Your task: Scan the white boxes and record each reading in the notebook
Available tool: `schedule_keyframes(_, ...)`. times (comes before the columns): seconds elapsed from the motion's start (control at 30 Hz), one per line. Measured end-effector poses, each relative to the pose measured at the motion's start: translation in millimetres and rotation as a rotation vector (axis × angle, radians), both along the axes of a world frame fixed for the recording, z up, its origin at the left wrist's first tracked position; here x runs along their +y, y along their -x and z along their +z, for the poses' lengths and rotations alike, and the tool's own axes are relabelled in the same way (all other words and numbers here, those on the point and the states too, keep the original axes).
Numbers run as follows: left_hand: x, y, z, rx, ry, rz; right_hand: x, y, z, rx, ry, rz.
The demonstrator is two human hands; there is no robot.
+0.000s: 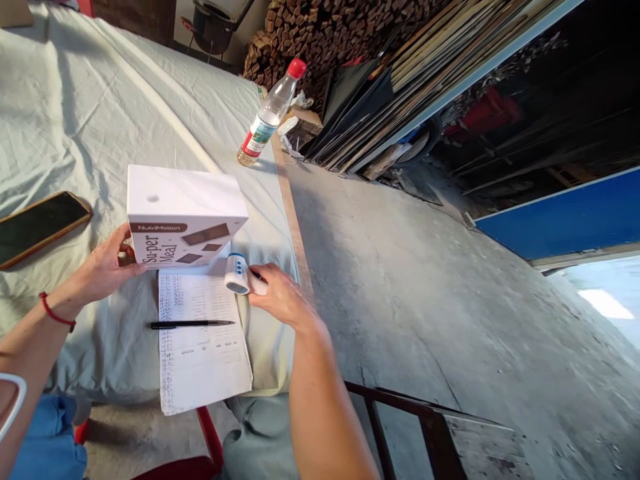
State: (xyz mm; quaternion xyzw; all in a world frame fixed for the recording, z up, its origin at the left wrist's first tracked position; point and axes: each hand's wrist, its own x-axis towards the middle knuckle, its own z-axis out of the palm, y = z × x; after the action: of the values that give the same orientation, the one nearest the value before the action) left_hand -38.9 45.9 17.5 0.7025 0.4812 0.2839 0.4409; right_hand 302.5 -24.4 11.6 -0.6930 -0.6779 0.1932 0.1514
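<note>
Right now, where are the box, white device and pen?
Box [187,200]: head view, on its plain white side.
White device [239,273]: head view, on its body above the screen.
Pen [193,325]: head view, mid-barrel.

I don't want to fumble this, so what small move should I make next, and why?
Probably aim the white handheld device squarely at the box: your right hand grips the device near the box's printed face, the device's blue-rimmed end seems turned that way, and your left hand is at the box's left edge.

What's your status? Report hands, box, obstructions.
Left hand at left edge of white box. Right hand gripping white handheld device, close to box. In front: notebook, pen lying across it.
</note>
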Motion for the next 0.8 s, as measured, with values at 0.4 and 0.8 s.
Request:
schedule_keyframes(0.4, -3.7, -6.8, 5.1, -0.019, -0.013, 0.067, 7.2, 88.7, 22.2, 1.228, -0.005, -0.087)
schedule_keyframes(0.8, -3.4, -10.2, 4.9, -0.087, -0.065, 0.051, 14.6, 123.4, 16.4, 1.271, -0.057, 0.035)
